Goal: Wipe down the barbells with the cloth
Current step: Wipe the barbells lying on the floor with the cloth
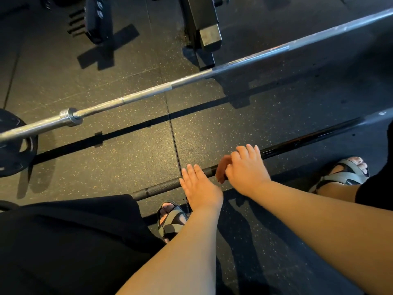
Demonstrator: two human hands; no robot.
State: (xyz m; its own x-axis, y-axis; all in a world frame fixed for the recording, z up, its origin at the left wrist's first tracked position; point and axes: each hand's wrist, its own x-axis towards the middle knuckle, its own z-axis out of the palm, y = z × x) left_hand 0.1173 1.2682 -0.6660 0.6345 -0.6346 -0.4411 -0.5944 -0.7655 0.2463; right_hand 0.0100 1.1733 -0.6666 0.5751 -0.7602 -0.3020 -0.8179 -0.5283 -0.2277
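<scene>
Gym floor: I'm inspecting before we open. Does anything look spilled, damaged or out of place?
A patch of brownish grit lies on the floor beside the black machine base, possibly rust or dirt. The silver barbell shows scuffs on its darker stretch. Nothing else stands out.

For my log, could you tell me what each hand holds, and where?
The right hand grips the bunched cloth against the black bar; the left hand lies flat on it, holding nothing.
</scene>
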